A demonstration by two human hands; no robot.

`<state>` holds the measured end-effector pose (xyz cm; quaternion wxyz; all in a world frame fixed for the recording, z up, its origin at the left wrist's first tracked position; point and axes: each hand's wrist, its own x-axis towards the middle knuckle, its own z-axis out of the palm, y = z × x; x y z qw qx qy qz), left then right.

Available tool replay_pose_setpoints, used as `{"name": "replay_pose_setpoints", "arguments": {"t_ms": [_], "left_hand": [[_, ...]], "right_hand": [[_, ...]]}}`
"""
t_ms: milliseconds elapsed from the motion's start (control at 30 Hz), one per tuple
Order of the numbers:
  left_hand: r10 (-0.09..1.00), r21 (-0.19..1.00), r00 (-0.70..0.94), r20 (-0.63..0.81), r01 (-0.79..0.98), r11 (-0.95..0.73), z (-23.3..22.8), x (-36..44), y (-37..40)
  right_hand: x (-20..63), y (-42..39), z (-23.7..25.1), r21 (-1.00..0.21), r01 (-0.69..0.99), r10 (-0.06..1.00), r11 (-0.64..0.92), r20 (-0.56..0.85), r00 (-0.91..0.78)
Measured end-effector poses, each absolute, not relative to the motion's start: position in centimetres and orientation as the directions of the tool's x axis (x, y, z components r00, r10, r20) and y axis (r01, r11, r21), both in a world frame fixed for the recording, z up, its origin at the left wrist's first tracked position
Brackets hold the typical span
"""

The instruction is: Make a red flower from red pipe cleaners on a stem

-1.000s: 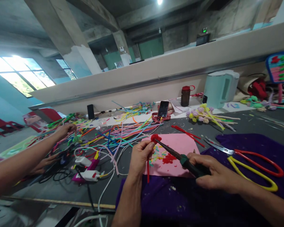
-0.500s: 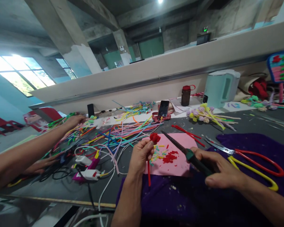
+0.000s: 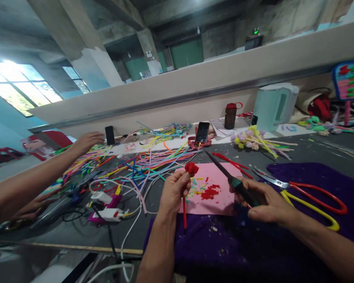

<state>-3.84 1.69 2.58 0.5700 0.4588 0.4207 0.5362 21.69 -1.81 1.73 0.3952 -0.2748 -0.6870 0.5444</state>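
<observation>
My left hand (image 3: 175, 189) pinches a red pipe-cleaner flower (image 3: 191, 169) by its stem, with the fuzzy head above the fingertips and the stem's straight end hanging below. My right hand (image 3: 267, 202) is wrapped round the green-and-black handle of a long dark tapered tool (image 3: 224, 168); its exact kind I cannot make out. The tip points up and left, a little to the right of the flower and apart from it. Below both hands lies a pink sheet (image 3: 224, 206) bearing short red, yellow and green clippings (image 3: 210, 192).
Red-and-yellow-handled scissors (image 3: 284, 184) lie on purple cloth (image 3: 309, 175) at right. Red pipe cleaners (image 3: 233, 163) sit behind the sheet. A power strip (image 3: 106, 214) with cables, a phone (image 3: 202, 131), a bottle (image 3: 230, 116) and a kettle (image 3: 273, 106) stand about. Another person's arm (image 3: 47, 169) reaches in from the left.
The view has shifted slightly. My hands keep the flower and the tool in nearly the same pose. The other person's hand at left has lifted and moved a little.
</observation>
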Motion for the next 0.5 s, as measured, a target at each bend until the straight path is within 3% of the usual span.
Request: {"name": "replay_pose_setpoints", "arguments": {"t_ms": [133,300,500], "left_hand": [[0.997,0.976,0.068,0.019,-0.217,-0.004,2.5,-3.6,1.7],[0.990,0.978,0.134,-0.042,-0.197,0.069,3.2,-3.0,2.2],[0.945,0.907,0.318,-0.082,-0.370,0.203,5.5,-1.5,3.2]], "right_hand": [[21.5,-1.9,2.0,-0.938,0.012,0.851,0.346,0.309,-0.424],[21.8,-2.0,2.5,-0.886,0.052,0.819,0.462,0.403,-0.408],[22.9,-1.3,2.6,-0.864,0.038,0.834,0.503,0.473,-0.286]]}}
